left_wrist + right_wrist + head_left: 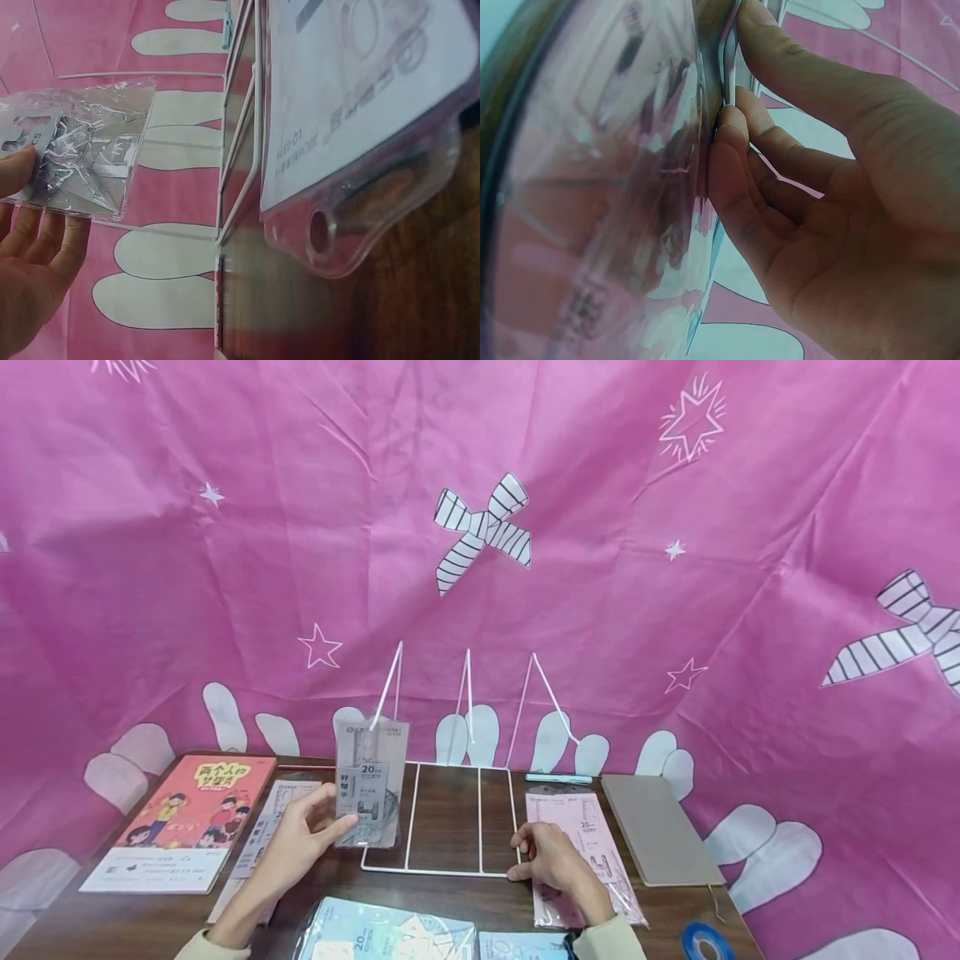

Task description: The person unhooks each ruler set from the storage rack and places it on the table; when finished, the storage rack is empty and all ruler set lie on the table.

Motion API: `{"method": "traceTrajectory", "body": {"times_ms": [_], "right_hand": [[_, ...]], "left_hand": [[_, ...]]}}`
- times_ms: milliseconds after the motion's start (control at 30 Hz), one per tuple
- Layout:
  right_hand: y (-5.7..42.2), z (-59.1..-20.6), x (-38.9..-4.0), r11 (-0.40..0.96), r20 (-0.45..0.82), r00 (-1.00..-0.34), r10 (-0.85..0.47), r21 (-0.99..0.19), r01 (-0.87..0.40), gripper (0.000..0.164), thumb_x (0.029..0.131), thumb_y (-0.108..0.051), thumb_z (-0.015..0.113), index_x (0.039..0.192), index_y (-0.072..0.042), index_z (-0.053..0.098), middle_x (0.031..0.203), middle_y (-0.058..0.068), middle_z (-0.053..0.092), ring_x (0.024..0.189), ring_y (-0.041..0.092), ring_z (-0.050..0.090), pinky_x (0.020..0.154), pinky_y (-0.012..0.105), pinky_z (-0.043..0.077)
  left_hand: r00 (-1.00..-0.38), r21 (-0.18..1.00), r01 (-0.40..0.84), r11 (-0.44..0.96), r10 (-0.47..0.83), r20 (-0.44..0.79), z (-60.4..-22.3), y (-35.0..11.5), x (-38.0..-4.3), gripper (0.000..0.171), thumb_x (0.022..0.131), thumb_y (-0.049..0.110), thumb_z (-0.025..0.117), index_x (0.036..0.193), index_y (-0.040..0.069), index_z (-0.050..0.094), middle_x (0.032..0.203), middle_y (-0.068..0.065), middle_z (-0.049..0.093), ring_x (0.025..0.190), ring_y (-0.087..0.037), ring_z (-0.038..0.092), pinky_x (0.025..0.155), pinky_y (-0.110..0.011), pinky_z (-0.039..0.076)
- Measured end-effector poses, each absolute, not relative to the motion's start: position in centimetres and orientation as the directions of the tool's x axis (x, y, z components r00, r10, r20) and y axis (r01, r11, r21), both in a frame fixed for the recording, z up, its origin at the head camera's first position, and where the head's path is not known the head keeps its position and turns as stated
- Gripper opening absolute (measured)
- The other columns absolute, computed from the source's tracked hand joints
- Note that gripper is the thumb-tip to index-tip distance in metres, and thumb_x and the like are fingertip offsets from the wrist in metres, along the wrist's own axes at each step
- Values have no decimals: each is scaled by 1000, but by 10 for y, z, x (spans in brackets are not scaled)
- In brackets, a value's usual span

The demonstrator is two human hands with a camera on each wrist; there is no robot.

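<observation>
My left hand pinches the lower left edge of a grey ruler set in a clear packet, held upright. In the left wrist view the packet's clear pieces have fine scale marks. The left hook of a white wire rack overlaps the packet's top; whether it passes through the hole I cannot tell. At the rack's lower right, my right hand grips the frame's side bar. Thumb and fingertips close on that white bar in the right wrist view. A pink ruler set lies beside and partly under this hand.
Another grey ruler set and a red-and-white book lie at left. Blue ruler sets are at the front. A grey notebook, blue tape roll and light-blue pen are at right. Pink cloth hangs behind.
</observation>
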State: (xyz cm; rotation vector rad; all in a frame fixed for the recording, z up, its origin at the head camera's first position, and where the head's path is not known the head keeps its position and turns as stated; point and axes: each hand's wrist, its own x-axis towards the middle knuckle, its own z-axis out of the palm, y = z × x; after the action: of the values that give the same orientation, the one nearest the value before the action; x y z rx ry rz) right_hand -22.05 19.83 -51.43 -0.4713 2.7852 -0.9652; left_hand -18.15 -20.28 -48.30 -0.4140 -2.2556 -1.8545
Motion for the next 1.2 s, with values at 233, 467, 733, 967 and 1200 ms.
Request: {"method": "traceTrajectory", "body": {"times_ms": [233,467,733,967,1200], "right_hand": [[197,-515,-219,739,-44,-938,-344,-629,-241,40,67,-15,98,94,-8,69,82,1,59,68,8,48,60,25,42],[198,-516,-219,737,-46,-940,-337,-634,-233,40,67,-15,98,94,-8,70,82,0,59,68,9,48,59,24,43],[198,-517,-219,739,-41,-941,-335,-632,-236,41,67,-15,98,95,-8,69,82,-1,58,68,9,48,60,25,42],[198,-517,-220,736,-42,-939,-342,-633,-240,41,67,-15,98,95,-8,70,82,-1,59,68,9,48,60,24,43],[198,-514,-220,741,-59,-941,-333,-633,-222,41,67,-15,98,95,-9,70,83,0,60,70,10,50,62,25,43]], "left_hand": [[-949,931,314,188,101,300,-479,-201,-165,29,96,3,74,123,-3,66,112,-13,76,100,-9,72,82,-26,61],[-951,935,306,179,101,292,-475,-200,-152,32,95,0,74,125,-4,65,112,-11,76,97,-7,72,80,-27,62],[-921,906,388,168,113,374,-472,-198,-145,28,93,-4,74,119,-4,66,108,0,77,97,-8,72,80,-26,62],[-922,914,384,131,108,372,-469,-201,-138,34,94,-6,71,126,-10,62,114,9,76,100,-10,74,80,-29,63],[-942,929,336,158,46,333,-468,-210,-129,41,93,-6,72,132,-13,59,115,13,75,100,-8,73,77,-27,63]]}}
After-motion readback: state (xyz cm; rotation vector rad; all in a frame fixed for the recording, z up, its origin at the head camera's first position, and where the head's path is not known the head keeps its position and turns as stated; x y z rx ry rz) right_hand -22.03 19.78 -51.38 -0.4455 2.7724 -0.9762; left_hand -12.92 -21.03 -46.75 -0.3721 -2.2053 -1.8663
